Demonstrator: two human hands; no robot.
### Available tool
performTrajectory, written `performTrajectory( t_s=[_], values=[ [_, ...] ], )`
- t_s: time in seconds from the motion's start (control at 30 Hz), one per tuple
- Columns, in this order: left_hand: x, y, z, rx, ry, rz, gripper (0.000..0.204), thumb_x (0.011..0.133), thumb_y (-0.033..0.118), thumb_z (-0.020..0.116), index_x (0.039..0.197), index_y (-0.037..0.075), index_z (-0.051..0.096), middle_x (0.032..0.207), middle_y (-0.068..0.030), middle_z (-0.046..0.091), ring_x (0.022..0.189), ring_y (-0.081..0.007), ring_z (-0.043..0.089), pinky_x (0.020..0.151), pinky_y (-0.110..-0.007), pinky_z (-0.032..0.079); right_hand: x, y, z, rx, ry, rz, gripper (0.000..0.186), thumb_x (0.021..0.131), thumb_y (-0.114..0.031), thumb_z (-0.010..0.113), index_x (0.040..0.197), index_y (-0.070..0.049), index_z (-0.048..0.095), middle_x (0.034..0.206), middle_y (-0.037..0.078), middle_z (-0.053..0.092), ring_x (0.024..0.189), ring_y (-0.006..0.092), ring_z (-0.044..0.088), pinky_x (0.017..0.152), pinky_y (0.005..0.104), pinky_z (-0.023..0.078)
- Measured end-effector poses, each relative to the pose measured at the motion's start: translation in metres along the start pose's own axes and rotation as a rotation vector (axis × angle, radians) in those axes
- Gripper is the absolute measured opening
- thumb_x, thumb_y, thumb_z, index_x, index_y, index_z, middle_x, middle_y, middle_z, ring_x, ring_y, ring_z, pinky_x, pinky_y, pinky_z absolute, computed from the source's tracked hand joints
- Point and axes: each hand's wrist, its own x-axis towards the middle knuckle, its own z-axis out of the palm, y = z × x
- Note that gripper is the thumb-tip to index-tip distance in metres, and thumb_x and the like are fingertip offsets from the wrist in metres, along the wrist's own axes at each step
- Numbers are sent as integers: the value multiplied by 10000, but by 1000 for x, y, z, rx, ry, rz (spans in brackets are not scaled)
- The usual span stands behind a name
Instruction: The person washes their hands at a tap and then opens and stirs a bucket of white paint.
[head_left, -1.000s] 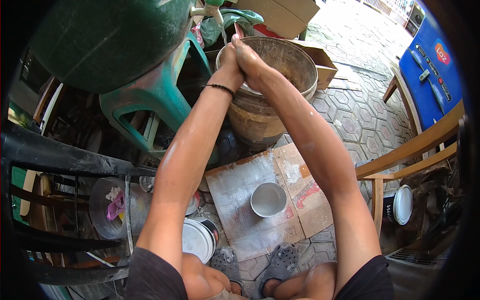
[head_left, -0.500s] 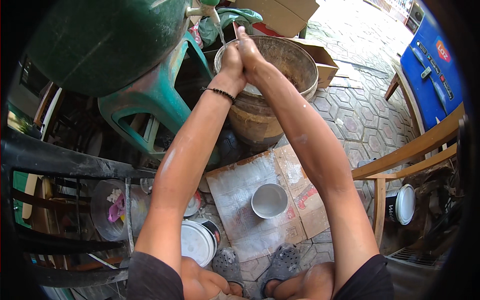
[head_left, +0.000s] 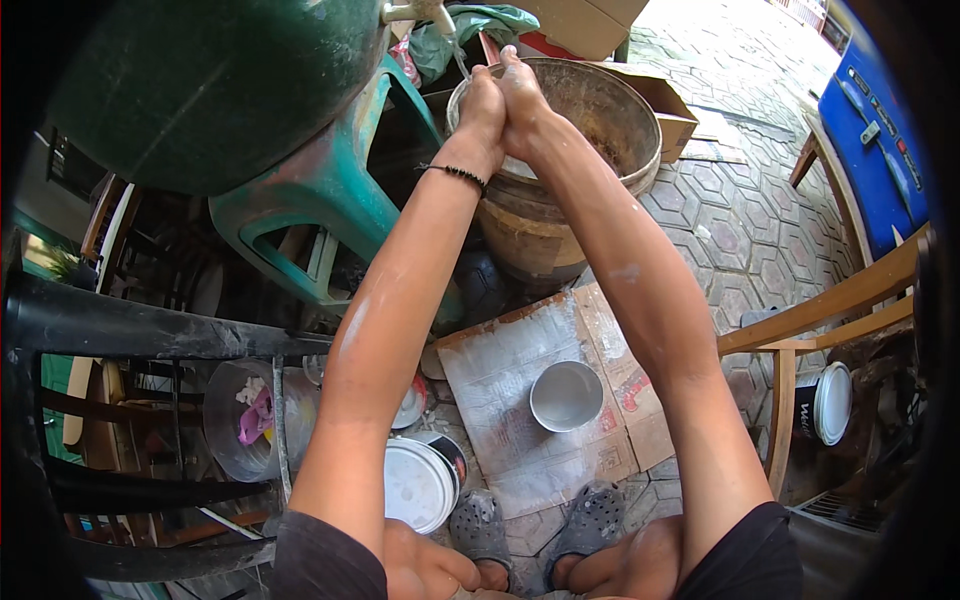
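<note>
My left hand and my right hand are pressed side by side above a stained barrel, under a thin stream of water. The water falls from a pale tap on a large green tank. My right thumb is stretched upward; the other fingers are mostly hidden, the hands looking cupped with nothing solid in them. White smears mark both forearms, and a dark beaded bracelet circles my left wrist.
The tank rests on a green plastic stool. An open metal can stands on flattened cardboard. A lidded white bucket is by my left foot. Chair frames flank me; a blue box stands far right.
The whole view has shifted slightly, so things sit a little farther right. My hands stay together at the water stream, the right thumb still raised.
</note>
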Motion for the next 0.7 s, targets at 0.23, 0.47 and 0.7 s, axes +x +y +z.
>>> performTrajectory(
  t_s=[0.23,0.47,0.7],
  values=[
    [1,-7,45,-57,-95,-38,602,1018,479,401,1282,-36,567,1317,-237,584,1179,-320,590,993,-469,471,69,-28,-59,-47,74,-43,556,1026,-618,340,897,-126,563,779,93,603,712,269,541,682,450,476],
    [59,10,-52,-248,-259,-97,297,1035,336,439,933,92,575,861,-78,639,816,-250,621,803,-418,528,52,30,16,-199,42,2,423,1059,-453,361,999,-122,618,885,82,644,839,266,611,822,447,513],
    [21,-1,-10,-355,-140,73,259,1023,314,452,907,114,568,775,-53,622,701,-199,595,660,-359,513,99,16,-5,-375,-41,191,511,968,-452,558,1294,-59,585,1365,182,589,1268,287,546,1054,366,440]
  ],
)
